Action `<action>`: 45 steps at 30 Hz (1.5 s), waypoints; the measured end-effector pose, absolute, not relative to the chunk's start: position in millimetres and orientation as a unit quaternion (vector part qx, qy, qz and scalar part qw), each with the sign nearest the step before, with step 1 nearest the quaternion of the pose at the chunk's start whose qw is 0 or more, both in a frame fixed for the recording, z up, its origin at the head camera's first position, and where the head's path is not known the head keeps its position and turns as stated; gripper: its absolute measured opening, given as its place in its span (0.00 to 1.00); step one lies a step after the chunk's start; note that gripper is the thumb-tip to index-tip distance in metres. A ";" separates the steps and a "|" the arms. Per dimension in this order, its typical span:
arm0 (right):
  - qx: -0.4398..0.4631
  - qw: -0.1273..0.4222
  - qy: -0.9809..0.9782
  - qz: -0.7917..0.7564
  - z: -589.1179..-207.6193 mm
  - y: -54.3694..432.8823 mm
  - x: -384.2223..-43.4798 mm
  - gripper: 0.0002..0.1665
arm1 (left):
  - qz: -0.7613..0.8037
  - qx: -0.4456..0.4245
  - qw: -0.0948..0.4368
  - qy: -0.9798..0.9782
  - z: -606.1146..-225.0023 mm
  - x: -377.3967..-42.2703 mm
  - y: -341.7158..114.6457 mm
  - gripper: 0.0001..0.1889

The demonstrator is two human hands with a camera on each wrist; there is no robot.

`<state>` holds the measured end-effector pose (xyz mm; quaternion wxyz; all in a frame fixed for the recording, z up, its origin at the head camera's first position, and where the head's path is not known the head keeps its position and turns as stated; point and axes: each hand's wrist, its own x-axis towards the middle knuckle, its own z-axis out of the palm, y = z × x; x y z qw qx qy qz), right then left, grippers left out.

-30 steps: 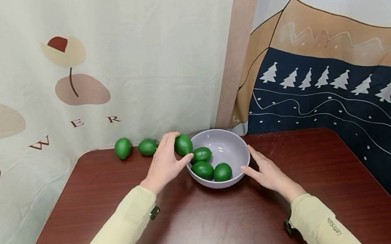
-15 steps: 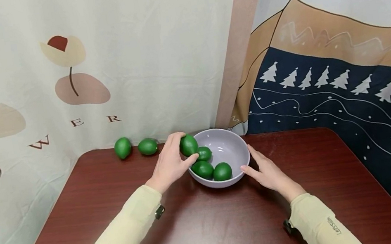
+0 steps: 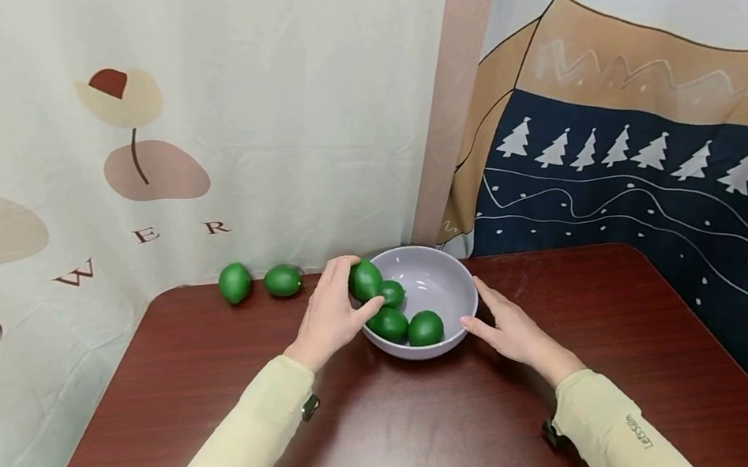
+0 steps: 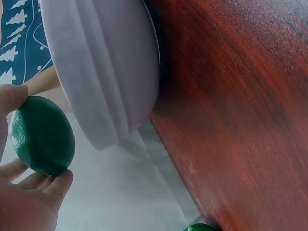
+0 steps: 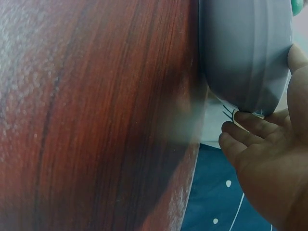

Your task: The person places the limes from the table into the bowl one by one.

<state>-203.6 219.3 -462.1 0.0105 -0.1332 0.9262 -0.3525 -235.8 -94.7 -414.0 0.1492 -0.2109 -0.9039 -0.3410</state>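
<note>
My left hand (image 3: 333,311) holds a green lime (image 3: 365,279) between thumb and fingertips, over the left rim of a pale lilac bowl (image 3: 442,288). In the left wrist view, the thumb is at one end of the held lime (image 4: 43,135) and several fingertips at the other, beside the bowl's outer wall (image 4: 103,72). Below it in the bowl lie three more limes (image 3: 426,328), gathered at the left and front. My right hand (image 3: 512,327) grips the bowl's right side, its thumb at the rim and its fingers against the outer wall (image 5: 245,53).
Two limes, a left one (image 3: 235,283) and a right one (image 3: 282,281), lie along the back edge of the dark red wooden table (image 3: 403,437). Directly behind the table hangs a printed curtain (image 3: 300,116), with a navy tree-patterned part (image 3: 630,213) at right.
My left hand has moved slightly right with the lime, bringing it from beside the bowl's left rim to over it. The right hand and bowl have stayed nearly still.
</note>
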 end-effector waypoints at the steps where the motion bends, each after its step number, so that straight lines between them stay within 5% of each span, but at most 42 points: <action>1: -0.134 0.009 0.926 -0.352 -462.1 219.4 -203.7 0.51 | -0.341 -0.211 0.149 -0.904 -414.3 -235.9 -94.1 0.34; 45: -0.134 0.010 0.925 -0.354 -461.7 219.6 -203.0 0.51 | -0.342 -0.224 0.101 -0.907 -425.0 -236.5 -67.9 0.32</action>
